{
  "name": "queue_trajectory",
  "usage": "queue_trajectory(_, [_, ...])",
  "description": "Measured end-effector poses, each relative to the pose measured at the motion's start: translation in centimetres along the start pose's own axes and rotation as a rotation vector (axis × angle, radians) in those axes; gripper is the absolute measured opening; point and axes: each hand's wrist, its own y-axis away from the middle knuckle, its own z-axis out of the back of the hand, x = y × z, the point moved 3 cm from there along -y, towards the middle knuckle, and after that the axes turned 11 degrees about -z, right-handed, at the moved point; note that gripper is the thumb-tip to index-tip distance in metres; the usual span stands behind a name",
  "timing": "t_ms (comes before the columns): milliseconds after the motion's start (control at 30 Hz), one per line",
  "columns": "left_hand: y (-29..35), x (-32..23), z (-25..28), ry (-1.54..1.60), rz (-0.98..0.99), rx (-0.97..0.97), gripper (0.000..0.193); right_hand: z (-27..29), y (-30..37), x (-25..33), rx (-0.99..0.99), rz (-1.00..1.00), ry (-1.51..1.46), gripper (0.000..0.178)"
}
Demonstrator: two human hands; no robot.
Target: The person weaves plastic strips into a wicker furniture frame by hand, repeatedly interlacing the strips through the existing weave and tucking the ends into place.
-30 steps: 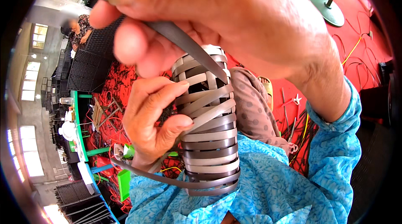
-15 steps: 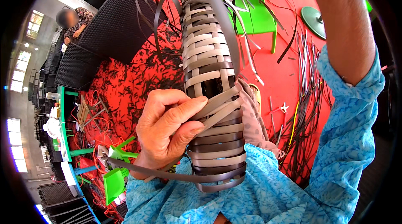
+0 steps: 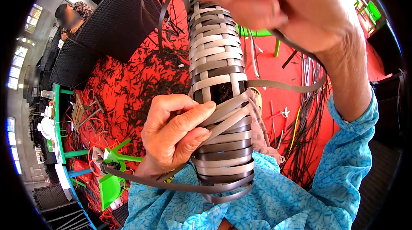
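A long tube woven from flat grey, brown and black plastic strips (image 3: pixel 218 54) stands upright in front of my body, with a dark gap in its middle. My left hand (image 3: pixel 171 133) is closed at its left side, pinching two flat grey strips (image 3: pixel 231 116) that cross the weave slantwise. Above the tube's right side is my right hand (image 3: pixel 279 9), slightly blurred, fingers curled. A loose grey strip (image 3: pixel 292 87) leaves the tube's right side and loops up beneath that hand, which appears to grip it. Another dark strip (image 3: pixel 167 185) sticks out to the left at the tube's lower end.
Cut scraps litter the red floor (image 3: pixel 128 88). Long loose strips (image 3: pixel 302 135) lie at the right, beside scissors (image 3: pixel 285 112). A dark woven furniture piece (image 3: pixel 111 19) stands far left, a person (image 3: pixel 71 17) behind it. Green chair parts (image 3: pixel 112 187) are at the lower left.
My right hand has come down from beyond the top edge to over the tube. The strip pulled taut upward now hangs in a slack loop at the right. My left hand keeps its pinch.
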Motion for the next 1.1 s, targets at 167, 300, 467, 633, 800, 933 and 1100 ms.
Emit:
queue_trajectory(167, [0.3,0.0,0.1,-0.027,0.011,-0.010,0.031,-0.1,0.7,-3.4,-0.192,-0.021,0.487,0.024])
queue_trajectory(300, [0.5,0.2,0.2,-0.017,-0.002,-0.074,0.029,1.7,3.0,-4.9,-0.177,-0.236,0.664,0.022])
queue_trajectory(467, [0.9,0.4,0.0,0.027,-0.011,-0.130,0.029,2.3,4.8,-5.8,-0.294,-0.318,0.585,0.023])
queue_trajectory(633, [1.2,0.5,-0.1,0.045,-0.003,-0.141,0.029,2.1,4.7,-6.1,-0.404,-0.286,0.606,0.020])
queue_trajectory(800, [1.2,0.6,0.1,0.047,-0.010,-0.153,0.030,2.0,4.9,-6.5,-0.383,-0.275,0.523,0.019])
queue_trajectory(933, [1.3,0.7,0.2,0.094,0.043,-0.161,0.026,1.7,4.3,-7.4,-0.310,-0.268,0.364,0.017])
queue_trajectory(1100, [1.5,1.5,-0.1,0.266,0.161,-0.235,0.012,1.2,3.4,-8.7,-0.268,-0.327,0.322,0.018])
